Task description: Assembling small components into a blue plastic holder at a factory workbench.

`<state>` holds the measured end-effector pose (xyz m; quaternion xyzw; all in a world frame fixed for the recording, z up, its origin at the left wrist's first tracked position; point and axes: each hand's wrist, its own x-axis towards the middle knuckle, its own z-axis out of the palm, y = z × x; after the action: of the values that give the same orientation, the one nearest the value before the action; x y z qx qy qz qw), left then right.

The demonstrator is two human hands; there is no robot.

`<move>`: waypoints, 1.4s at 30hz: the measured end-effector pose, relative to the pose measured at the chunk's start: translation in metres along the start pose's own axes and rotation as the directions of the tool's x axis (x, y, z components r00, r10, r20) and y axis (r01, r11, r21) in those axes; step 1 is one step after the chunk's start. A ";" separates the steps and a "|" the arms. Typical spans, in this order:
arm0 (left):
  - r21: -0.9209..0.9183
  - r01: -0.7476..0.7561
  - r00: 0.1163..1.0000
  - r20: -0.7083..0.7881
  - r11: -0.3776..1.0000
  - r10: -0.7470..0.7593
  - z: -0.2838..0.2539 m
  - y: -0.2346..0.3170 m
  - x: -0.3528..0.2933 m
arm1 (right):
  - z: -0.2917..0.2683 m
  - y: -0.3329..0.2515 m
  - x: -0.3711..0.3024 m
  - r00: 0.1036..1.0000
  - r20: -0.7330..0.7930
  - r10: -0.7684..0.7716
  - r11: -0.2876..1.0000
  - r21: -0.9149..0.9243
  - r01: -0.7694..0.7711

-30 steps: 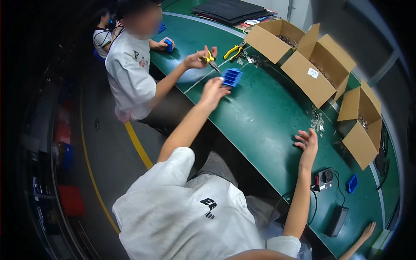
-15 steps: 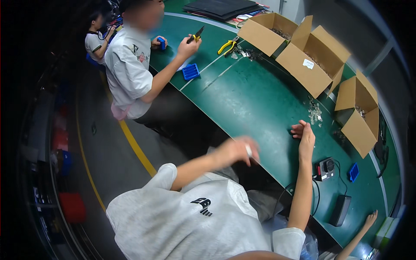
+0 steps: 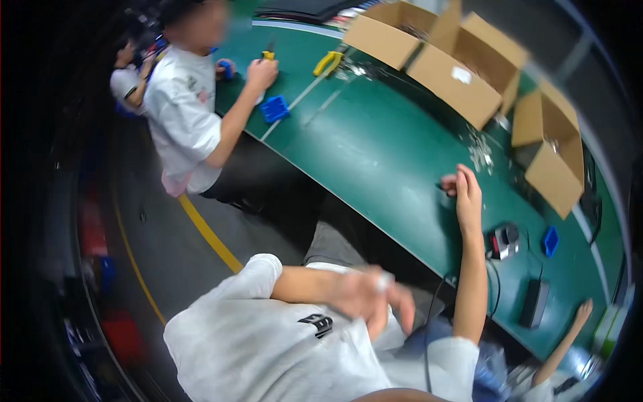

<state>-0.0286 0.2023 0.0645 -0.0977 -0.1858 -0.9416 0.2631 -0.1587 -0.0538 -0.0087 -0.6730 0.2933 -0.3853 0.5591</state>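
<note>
While green table (image 3: 375, 167) borders yellow-lined floor (image 3: 164, 241), left fingers (image 3: 404, 309) apart, right fingers (image 3: 467, 181) unclear.

Left hand (image 3: 368, 298) blurred, black sheets (image 3: 301, 9) cut by top edge

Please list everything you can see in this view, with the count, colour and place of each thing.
Table: one, green, diagonally across
Boxes: three, brown, far side of table
Metal bits: many, silvery, loose near boxes
Trays: at least three, blue, two on table, one in a co-worker's hand
Pliers: two, yellow-handled, one on table, one in a co-worker's hand
Device: one, black and grey, table right
Block: one, black, below device
Sheets: uncountable, black, far end
Co-workers: three, white tops, two left, one lower right
Left edge items: uncountable, red and blue, blurred
Shirt: one, white, wearer's
Left hand: one, bare, blurred, above lap
Right hand: one, bare, over table
</note>
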 end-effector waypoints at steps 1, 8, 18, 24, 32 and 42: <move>0.004 -0.196 0.976 -0.091 0.981 0.196 0.002 0.017 0.010 | 0.000 0.001 0.003 1.000 -0.008 0.006 0.999 0.047 -0.005; 0.974 0.223 0.444 -0.129 0.030 0.887 -0.089 0.182 0.055 | 0.004 -0.006 0.014 0.968 -0.249 -0.021 0.990 0.129 0.055; 0.482 0.791 0.369 0.117 -0.378 0.922 -0.186 0.253 0.077 | -0.013 -0.020 0.013 0.906 -0.409 0.113 0.960 0.279 0.006; 0.347 0.822 0.438 0.119 -0.451 0.891 -0.188 0.246 0.095 | -0.020 -0.024 0.009 0.875 -0.484 0.013 0.963 0.242 0.119; 0.096 0.700 0.703 0.084 -0.708 0.706 -0.111 0.173 0.030 | -0.152 -0.081 0.013 0.542 -0.790 -0.288 0.916 -0.392 -0.086; 0.474 0.654 0.670 -0.001 -0.590 0.742 -0.053 0.035 -0.065 | -0.352 0.026 -0.051 0.655 -0.754 0.050 0.163 -0.641 -0.750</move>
<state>0.0402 0.1834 0.0077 0.5638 -0.7626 -0.0581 0.3117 -0.4830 -0.2028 -0.0162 -0.5961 0.7898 -0.1429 0.0223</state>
